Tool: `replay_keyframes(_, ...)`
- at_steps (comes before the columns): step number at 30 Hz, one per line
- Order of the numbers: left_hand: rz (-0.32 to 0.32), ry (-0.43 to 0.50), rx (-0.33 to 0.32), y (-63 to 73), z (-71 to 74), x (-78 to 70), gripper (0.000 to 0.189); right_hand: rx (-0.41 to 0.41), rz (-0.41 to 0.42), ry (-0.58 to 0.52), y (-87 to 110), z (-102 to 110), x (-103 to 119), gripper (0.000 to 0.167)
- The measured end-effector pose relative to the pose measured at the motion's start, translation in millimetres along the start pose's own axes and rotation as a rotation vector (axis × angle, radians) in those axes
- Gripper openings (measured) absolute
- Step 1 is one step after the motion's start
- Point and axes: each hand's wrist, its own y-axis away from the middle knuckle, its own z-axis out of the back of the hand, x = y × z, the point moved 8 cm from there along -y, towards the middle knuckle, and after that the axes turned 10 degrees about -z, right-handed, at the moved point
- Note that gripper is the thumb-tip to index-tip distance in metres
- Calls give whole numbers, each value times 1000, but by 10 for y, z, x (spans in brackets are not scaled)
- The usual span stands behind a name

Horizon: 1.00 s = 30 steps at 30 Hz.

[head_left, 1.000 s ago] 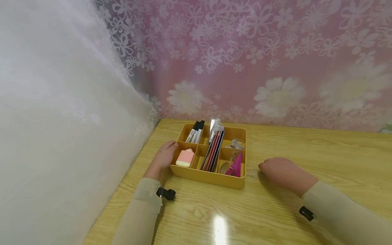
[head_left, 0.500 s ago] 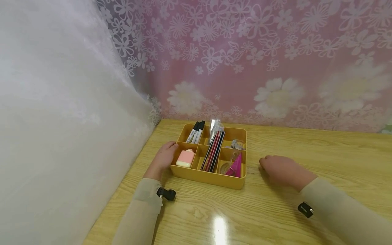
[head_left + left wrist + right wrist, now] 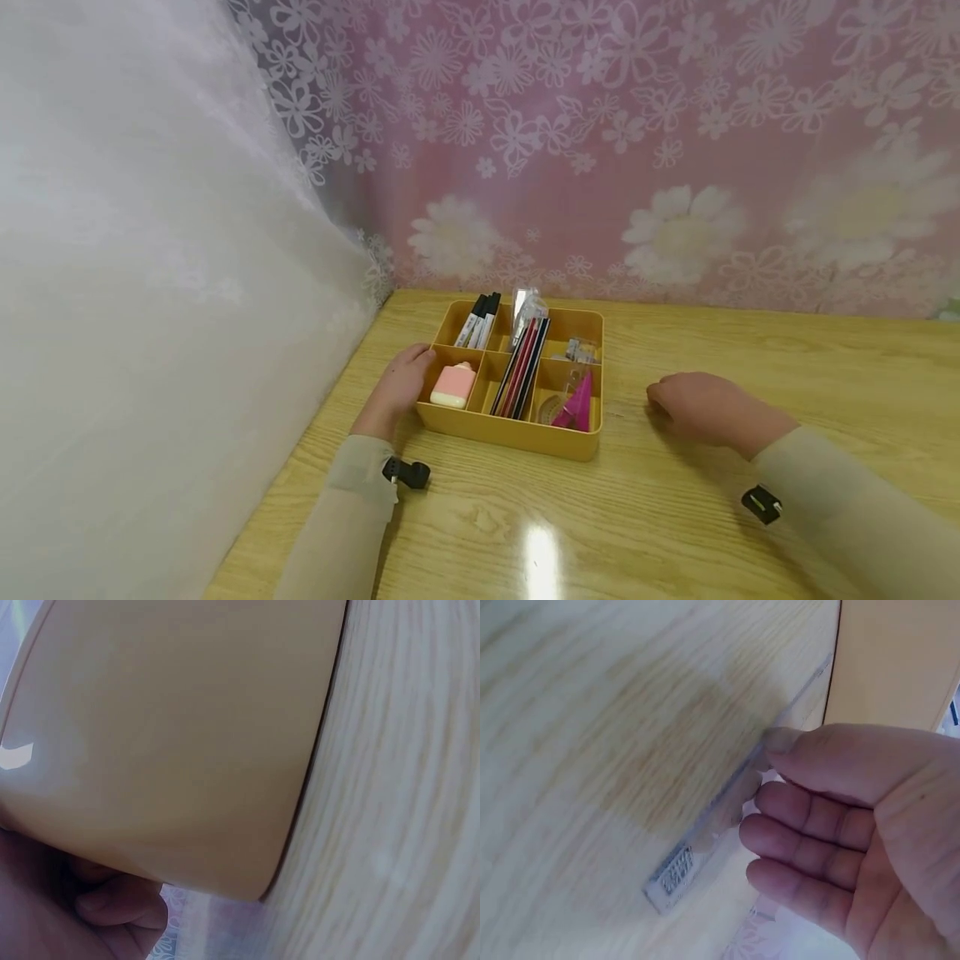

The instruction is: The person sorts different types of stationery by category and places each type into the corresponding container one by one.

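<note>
A yellow desk organizer box (image 3: 510,432) with several compartments sits on the wooden table. My left hand (image 3: 405,379) grips its left side, fingers at the rim in the head view. Curled fingers (image 3: 127,911) show against the box's outer wall in the left wrist view. To the right of the box, my right hand (image 3: 697,408) pinches a clear ruler (image 3: 676,874) with the thumb above and fingers curled beneath. The ruler has a printed edge scale and a wavy cut-out. In the head view it shows only as faint marks between hand and box.
Inside the box are black-capped markers (image 3: 477,321), a pink-and-cream bottle (image 3: 453,385), several pencils (image 3: 521,367), a pink set square (image 3: 577,404), a clear protractor (image 3: 551,408) and small metallic items (image 3: 579,350). A floral curtain (image 3: 570,167) hangs behind; white sheeting (image 3: 165,250) borders the left.
My right hand has shifted slightly to the right, away from the box. The left hand and the box have stayed in place.
</note>
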Motion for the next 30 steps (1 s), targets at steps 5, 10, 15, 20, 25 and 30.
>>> replay_keyframes(5, 6, 1, 0, 13, 8, 19, 55, 90, -39, -34, -24, -22, -38, 29)
replay_keyframes(10, 2, 13, 1, 7, 0, 11, 56, 146, -97, -95, -1, -49, -128, 23)
replay_keyframes(15, 5, 20, -4, -6, -1, 8, 55, 88, -61, -74, 28, -52, -182, 19)
replay_keyframes(20, 5, 26, -4, -8, 1, 15, 55, 115, -85, -66, 119, -38, -244, 17)
replay_keyframes(25, -1, 40, -6, -9, -4, 13, 54, 230, -183, -86, 307, -45, -358, 18)
replay_keyframes(30, 1, 34, -5, -10, -5, 14, 55, 193, -215, -68, 461, -69, -409, 24)
